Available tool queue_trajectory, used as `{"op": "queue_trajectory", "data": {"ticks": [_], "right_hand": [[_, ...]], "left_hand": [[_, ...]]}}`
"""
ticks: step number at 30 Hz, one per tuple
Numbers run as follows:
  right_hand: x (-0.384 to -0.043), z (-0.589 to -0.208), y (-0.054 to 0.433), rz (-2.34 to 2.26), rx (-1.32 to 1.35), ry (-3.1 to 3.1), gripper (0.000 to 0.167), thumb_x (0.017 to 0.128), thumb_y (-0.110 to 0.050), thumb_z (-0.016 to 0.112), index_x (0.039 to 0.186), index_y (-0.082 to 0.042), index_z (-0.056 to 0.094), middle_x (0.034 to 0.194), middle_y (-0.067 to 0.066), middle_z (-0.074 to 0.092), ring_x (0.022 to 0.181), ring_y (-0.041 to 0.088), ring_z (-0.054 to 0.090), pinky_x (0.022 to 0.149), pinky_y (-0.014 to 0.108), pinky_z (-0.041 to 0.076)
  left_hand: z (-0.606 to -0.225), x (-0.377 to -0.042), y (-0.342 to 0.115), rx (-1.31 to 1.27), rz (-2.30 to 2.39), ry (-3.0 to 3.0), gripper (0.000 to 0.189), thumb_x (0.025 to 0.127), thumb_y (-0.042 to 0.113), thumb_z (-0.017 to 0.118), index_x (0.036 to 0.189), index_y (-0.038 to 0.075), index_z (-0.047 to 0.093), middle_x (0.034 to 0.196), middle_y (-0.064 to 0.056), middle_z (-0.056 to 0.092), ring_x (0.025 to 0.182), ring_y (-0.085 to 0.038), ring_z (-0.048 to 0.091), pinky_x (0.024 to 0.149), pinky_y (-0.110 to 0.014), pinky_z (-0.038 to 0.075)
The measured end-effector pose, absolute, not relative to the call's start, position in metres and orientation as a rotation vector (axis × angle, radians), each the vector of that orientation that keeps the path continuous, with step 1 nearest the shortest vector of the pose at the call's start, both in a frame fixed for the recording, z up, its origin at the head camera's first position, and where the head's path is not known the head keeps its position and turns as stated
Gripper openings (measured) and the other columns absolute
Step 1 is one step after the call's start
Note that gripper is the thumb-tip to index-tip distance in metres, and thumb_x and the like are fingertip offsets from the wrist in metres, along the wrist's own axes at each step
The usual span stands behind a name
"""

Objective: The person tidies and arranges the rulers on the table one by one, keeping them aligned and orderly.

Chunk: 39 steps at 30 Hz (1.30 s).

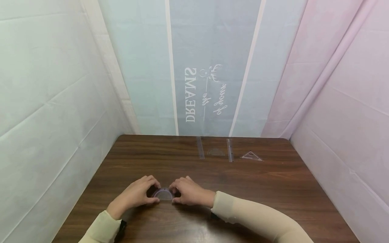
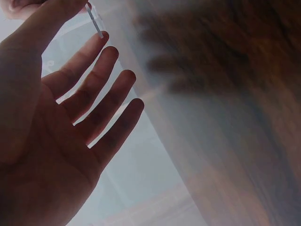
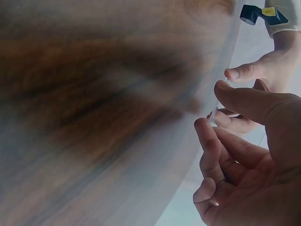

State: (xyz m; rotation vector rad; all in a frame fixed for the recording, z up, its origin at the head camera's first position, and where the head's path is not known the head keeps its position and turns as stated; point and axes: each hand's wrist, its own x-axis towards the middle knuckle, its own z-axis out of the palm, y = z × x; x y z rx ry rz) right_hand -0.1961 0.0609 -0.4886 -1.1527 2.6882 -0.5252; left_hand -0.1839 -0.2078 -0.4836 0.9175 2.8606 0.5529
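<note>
A clear protractor point(image 1: 163, 194) with a purple-tinted arc is between both hands near the front of the wooden table point(image 1: 194, 222). My left hand point(image 1: 138, 192) grips its left side between thumb and index finger. On the opposite side, the thumb and index finger of my right hand point(image 1: 189, 191) hold it. In the left wrist view the protractor point(image 2: 95, 21) appears edge-on as a thin strip, and the other left fingers spread apart. The right wrist view also shows the protractor point(image 3: 214, 113) edge-on, with the remaining right fingers curled.
Toward the back of the table lie a clear ruler point(image 1: 200, 147), a second protractor point(image 1: 216, 152), another ruler point(image 1: 230, 150) and a triangular set square point(image 1: 251, 155), side by side. A printed curtain point(image 1: 212, 40) hangs behind the table, with white sheets on both sides.
</note>
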Motion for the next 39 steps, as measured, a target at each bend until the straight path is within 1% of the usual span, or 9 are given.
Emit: {"op": "queue_trajectory", "data": {"ticks": [5,10,18,27,39], "right_hand": [[-0.193,-0.491,0.057,-0.503,-1.137,2.699,0.043,0.091,-0.036,0.089,0.128,-0.017,0.075,0.101,-0.016,0.067,0.093,0.000,0.056,0.085,0.020,0.038],[-0.189,-0.491,0.054,-0.479,-1.145,2.711,0.043,0.091,-0.036,0.089,0.126,-0.017,0.075,0.098,-0.016,0.065,0.092,0.000,0.055,0.084,0.020,0.039],[-0.185,-0.491,0.050,-0.447,-1.156,2.736,0.042,0.090,-0.037,0.090,0.124,-0.017,0.075,0.095,-0.016,0.063,0.089,0.001,0.053,0.080,0.019,0.037],[-0.184,-0.493,0.047,-0.422,-1.128,2.749,0.045,0.089,-0.038,0.090,0.126,-0.017,0.076,0.097,-0.016,0.064,0.089,0.000,0.053,0.080,0.019,0.037],[-0.183,-0.494,0.046,-0.431,-1.107,2.737,0.045,0.089,-0.039,0.091,0.125,-0.019,0.075,0.098,-0.015,0.062,0.089,0.001,0.052,0.081,0.020,0.037]], "left_hand": [[-0.484,-0.182,-0.209,0.906,0.579,2.833,0.043,0.087,0.046,0.090,0.116,0.021,0.071,0.119,0.010,0.063,0.112,-0.018,0.063,0.095,-0.048,0.057],[-0.490,-0.180,-0.212,0.888,0.581,2.833,0.043,0.087,0.049,0.089,0.116,0.023,0.070,0.120,0.012,0.062,0.112,-0.017,0.062,0.093,-0.047,0.057],[-0.496,-0.182,-0.216,0.878,0.579,2.834,0.042,0.087,0.047,0.090,0.115,0.025,0.069,0.121,0.013,0.060,0.114,-0.016,0.060,0.091,-0.047,0.057],[-0.498,-0.181,-0.216,0.891,0.573,2.833,0.041,0.087,0.045,0.091,0.115,0.024,0.069,0.121,0.012,0.059,0.113,-0.016,0.060,0.090,-0.046,0.057],[-0.502,-0.181,-0.217,0.883,0.551,2.833,0.043,0.087,0.045,0.091,0.116,0.025,0.068,0.122,0.012,0.057,0.113,-0.017,0.059,0.089,-0.046,0.057]]}}
